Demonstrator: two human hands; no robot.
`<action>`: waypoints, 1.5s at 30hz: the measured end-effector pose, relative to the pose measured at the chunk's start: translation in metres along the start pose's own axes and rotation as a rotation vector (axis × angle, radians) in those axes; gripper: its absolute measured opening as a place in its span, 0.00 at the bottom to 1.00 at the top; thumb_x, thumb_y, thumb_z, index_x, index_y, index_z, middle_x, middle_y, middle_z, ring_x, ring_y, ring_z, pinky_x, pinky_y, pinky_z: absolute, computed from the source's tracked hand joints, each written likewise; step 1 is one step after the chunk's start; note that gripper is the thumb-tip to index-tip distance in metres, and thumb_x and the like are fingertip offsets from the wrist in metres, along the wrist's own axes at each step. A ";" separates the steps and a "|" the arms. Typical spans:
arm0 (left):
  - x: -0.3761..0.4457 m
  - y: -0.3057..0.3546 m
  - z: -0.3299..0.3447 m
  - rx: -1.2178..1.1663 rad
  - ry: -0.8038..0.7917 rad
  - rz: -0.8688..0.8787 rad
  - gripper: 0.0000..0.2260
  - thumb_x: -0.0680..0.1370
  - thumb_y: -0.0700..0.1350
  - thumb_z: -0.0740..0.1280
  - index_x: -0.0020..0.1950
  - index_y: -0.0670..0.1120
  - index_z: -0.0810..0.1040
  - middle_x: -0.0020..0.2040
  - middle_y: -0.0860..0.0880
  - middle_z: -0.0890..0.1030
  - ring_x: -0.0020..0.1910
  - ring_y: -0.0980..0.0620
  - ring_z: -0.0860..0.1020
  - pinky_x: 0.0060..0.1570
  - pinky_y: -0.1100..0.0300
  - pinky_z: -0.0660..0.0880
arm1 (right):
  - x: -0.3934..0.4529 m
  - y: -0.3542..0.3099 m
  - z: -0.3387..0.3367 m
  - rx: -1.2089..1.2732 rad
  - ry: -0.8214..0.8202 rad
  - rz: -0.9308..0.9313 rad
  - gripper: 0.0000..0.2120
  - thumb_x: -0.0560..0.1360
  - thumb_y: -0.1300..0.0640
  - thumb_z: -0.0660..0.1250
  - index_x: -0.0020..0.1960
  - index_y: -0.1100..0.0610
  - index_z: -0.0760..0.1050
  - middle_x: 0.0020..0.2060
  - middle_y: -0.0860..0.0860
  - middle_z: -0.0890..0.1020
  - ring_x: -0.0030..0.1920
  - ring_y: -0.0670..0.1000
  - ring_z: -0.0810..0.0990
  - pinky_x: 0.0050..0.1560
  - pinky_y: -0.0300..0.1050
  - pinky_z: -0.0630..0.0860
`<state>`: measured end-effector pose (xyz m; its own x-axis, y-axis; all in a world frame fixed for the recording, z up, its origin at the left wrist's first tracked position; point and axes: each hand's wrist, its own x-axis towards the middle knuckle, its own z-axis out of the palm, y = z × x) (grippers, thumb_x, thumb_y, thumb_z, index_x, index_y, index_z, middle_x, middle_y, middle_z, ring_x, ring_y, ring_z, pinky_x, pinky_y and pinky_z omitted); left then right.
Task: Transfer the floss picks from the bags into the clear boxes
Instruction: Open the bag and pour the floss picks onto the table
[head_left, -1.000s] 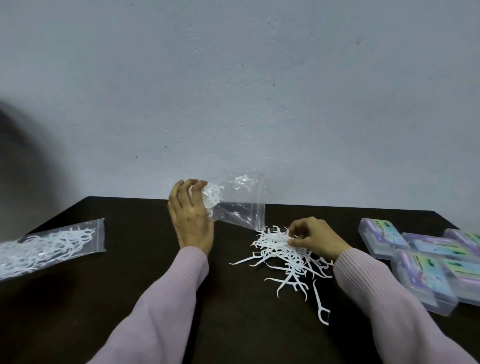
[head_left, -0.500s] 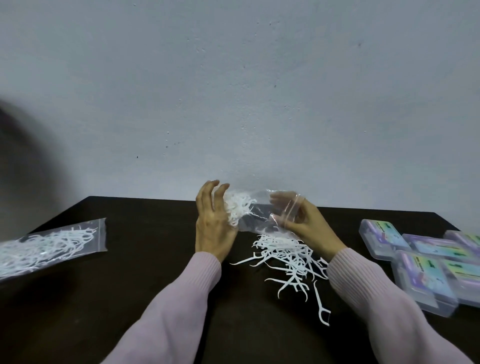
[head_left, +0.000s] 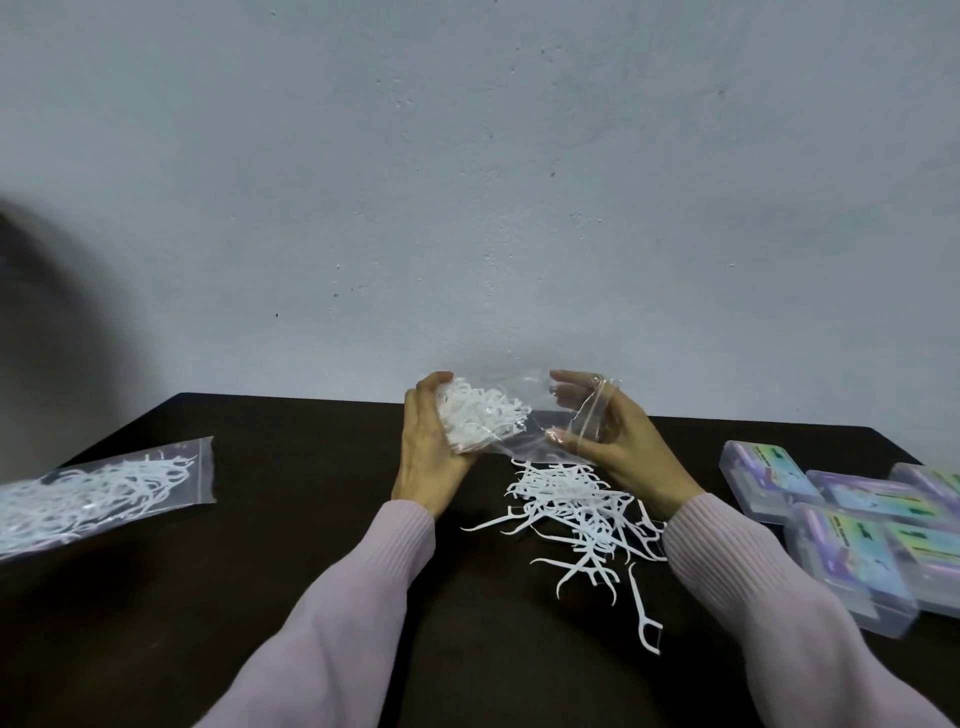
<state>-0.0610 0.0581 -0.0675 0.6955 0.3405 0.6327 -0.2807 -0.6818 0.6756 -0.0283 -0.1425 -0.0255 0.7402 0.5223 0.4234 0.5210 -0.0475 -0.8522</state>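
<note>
On the dark table (head_left: 291, 519), nearest: loose white floss picks (head_left: 576, 512). Right: closed clear plastic boxes (head_left: 852, 540). Left: sealed clear bag of picks (head_left: 98, 491). Farther: left hand (head_left: 431, 452) and right hand (head_left: 613, 436) grasp a clear bag (head_left: 519, 415) still holding picks.

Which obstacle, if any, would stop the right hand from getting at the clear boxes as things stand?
Probably none on the table: the clear boxes lie just right of the right hand with bare tabletop between. But its fingers grip the open bag, so it must let go first.
</note>
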 end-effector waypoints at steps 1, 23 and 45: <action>0.001 -0.001 0.000 0.008 0.003 0.009 0.36 0.64 0.39 0.78 0.67 0.46 0.63 0.60 0.49 0.66 0.56 0.57 0.68 0.48 0.77 0.64 | 0.000 0.002 0.000 -0.004 -0.008 0.003 0.28 0.64 0.51 0.71 0.62 0.42 0.68 0.61 0.48 0.74 0.61 0.41 0.73 0.53 0.30 0.75; -0.007 0.004 -0.002 0.326 0.059 0.204 0.41 0.59 0.55 0.76 0.66 0.54 0.58 0.58 0.41 0.67 0.55 0.44 0.72 0.53 0.50 0.74 | 0.002 0.000 0.004 -0.042 -0.106 0.011 0.18 0.71 0.60 0.70 0.57 0.47 0.71 0.54 0.43 0.78 0.53 0.39 0.79 0.51 0.33 0.76; -0.009 -0.003 -0.006 0.406 0.136 0.063 0.34 0.60 0.41 0.80 0.64 0.53 0.74 0.58 0.41 0.69 0.46 0.43 0.76 0.47 0.47 0.78 | 0.001 0.010 0.007 0.106 0.169 0.203 0.08 0.68 0.64 0.72 0.46 0.57 0.79 0.45 0.52 0.84 0.45 0.49 0.83 0.45 0.39 0.80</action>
<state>-0.0706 0.0615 -0.0730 0.5846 0.3539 0.7301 -0.0181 -0.8939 0.4479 -0.0257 -0.1370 -0.0355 0.8897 0.3619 0.2782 0.3140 -0.0427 -0.9485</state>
